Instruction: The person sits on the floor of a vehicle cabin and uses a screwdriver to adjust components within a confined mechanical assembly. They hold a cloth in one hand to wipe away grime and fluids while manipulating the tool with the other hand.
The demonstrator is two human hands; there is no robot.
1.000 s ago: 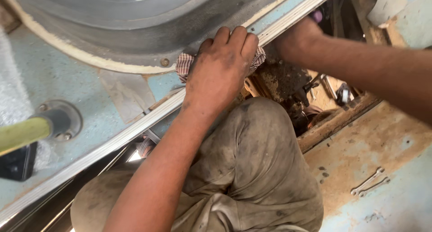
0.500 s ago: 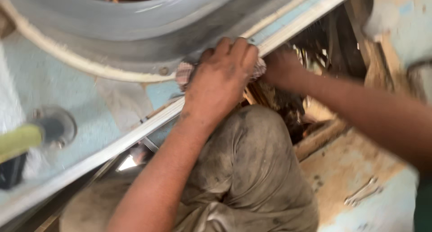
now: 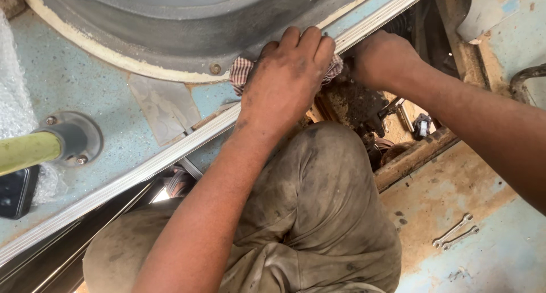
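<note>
Left hand: the left hand (image 3: 287,77) lies flat, fingers bent, pressing a checked cloth (image 3: 242,71) against the edge where the grey curved housing (image 3: 170,26) meets the metal trim strip (image 3: 187,142). Its grip is closed over the cloth.
Right hand: the right hand (image 3: 382,59) reaches into the dark opening (image 3: 355,102) just beside the cloth. Its fingers are hidden there, so I cannot tell if the grip is clenched or released, or if it grasps something.
Cloth: mostly covered by the left hand; only the checked corners show on both sides of it.
Done, as it seems: the cloth is already on the surface and the opening is uncovered.
Left, as it seems: the opening looks dirty and greasy, and the hand and trousers also, so the wiping appears to be in the middle, not at the end.
Tools: two spanners (image 3: 455,231) lie on the floor (image 3: 455,185), well apart from both hands, untouched.
Nearby: a yellow-green pole (image 3: 28,151) stands in a round flange at the left.
</note>
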